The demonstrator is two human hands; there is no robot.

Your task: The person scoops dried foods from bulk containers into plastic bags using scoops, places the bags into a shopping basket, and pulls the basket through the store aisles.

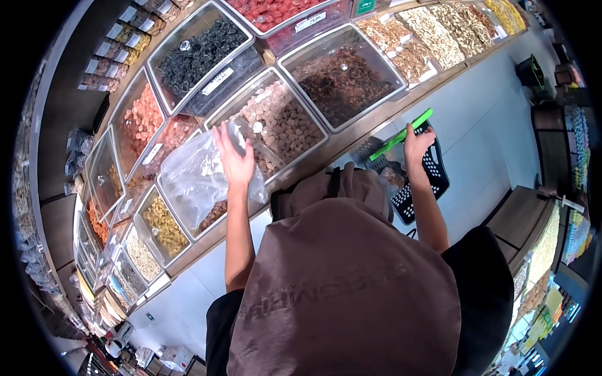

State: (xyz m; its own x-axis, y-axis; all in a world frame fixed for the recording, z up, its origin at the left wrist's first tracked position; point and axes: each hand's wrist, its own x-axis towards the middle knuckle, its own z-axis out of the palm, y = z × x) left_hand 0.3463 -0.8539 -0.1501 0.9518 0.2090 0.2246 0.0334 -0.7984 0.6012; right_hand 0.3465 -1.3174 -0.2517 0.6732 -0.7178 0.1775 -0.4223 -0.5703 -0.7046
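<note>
My left hand (236, 156) lies over a clear plastic bag (194, 169) spread on the lidded bins; its fingers are apart, and whether they grip the film cannot be made out. Beside it is a bin of brownish-pink dried pieces (282, 116). My right hand (417, 147) is closed round the green handle (401, 135) of a black basket (439, 164) with round holes. Inside the basket, partly hidden by my arm, is a bagged item (392, 180).
Further bins hold dark dried fruit (204, 57), red fruit (269, 12), dark brown shreds (345, 81) and yellow raisins (164, 227). A brown bag (345, 282) covers my front. Packed jars (125, 41) stand upper left. Another basket (530, 72) sits on the floor upper right.
</note>
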